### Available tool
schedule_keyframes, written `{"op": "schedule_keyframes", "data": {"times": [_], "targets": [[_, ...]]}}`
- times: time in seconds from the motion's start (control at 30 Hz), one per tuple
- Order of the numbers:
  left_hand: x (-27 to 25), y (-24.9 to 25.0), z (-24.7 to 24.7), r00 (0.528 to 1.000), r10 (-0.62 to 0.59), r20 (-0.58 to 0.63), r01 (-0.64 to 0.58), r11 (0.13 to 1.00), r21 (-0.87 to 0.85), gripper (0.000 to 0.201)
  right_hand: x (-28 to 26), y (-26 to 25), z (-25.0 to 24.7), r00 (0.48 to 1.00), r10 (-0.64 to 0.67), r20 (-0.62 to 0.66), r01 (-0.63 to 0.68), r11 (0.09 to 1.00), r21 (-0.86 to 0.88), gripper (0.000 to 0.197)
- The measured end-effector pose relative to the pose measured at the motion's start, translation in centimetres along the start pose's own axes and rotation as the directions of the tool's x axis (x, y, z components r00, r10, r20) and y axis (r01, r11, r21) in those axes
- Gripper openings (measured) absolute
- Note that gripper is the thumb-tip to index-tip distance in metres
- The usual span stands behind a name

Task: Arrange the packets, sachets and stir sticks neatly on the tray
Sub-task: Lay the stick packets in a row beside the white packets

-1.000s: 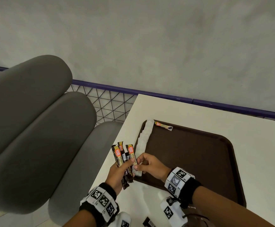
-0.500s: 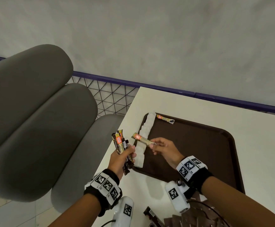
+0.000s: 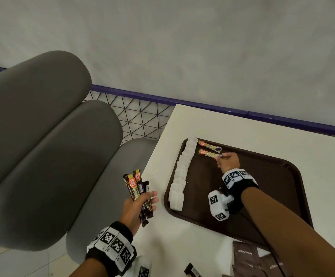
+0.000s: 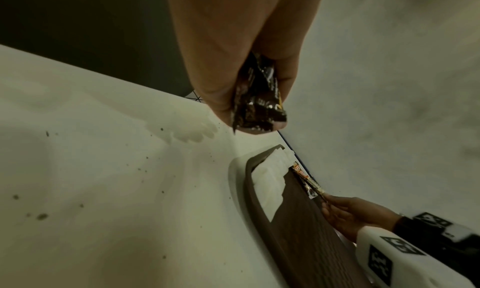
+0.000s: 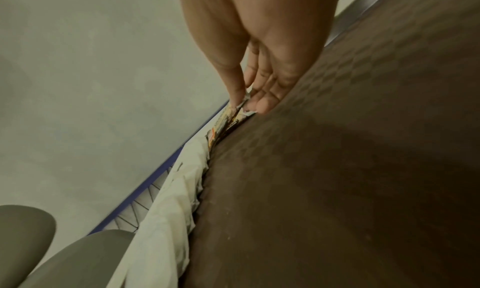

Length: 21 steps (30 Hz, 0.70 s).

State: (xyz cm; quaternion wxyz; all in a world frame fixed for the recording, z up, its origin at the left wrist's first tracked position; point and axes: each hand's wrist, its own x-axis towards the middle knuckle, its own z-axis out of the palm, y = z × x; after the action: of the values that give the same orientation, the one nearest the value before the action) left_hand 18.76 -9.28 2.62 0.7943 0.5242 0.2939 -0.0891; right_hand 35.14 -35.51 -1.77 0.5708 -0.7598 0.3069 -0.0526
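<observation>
A brown tray [image 3: 262, 206] lies on the white table. A row of white sachets [image 3: 182, 172] runs along its left rim. Two gold stick sachets lie side by side at the tray's far left corner: one [image 3: 209, 145] free, and the nearer one [image 3: 208, 153] pinched at its right end by my right hand [image 3: 221, 157]. The right wrist view shows thumb and fingers [image 5: 262, 104] pinching that sachet's end [image 5: 245, 100] low over the tray. Left of the tray, my left hand [image 3: 148, 198] grips a bundle of dark stick sachets [image 3: 136, 186] above the table edge, also seen in the left wrist view [image 4: 257, 99].
A grey cushioned chair [image 3: 42, 146] stands left of the table. Brown packets [image 3: 258, 258] and one dark sachet [image 3: 191, 270] lie on the table's near edge. A purple rail [image 3: 202, 104] and wire mesh run behind, below a grey wall.
My right hand drew one gold stick sachet from the left hand's bundle, carried it to the tray's far left corner and lowered it beside the first. The left hand moved slightly left.
</observation>
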Motion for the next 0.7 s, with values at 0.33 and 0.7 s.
{"op": "schedule_keyframes", "data": {"times": [0.33,0.7], "targets": [[0.6,0.5,-0.9,0.997,0.012,0.078,-0.014,1.000,0.023,0.020,1.4,-0.3,1.6,0.993,0.070,-0.094,-0.083,0.986,-0.144,0.020],[1.3,0.3,-1.2,0.993,-0.019,0.119,0.014,0.999,0.051,0.029,1.9,-0.8,2.6,0.992,0.073,-0.100,-0.097,0.960,-0.262,0.024]]}}
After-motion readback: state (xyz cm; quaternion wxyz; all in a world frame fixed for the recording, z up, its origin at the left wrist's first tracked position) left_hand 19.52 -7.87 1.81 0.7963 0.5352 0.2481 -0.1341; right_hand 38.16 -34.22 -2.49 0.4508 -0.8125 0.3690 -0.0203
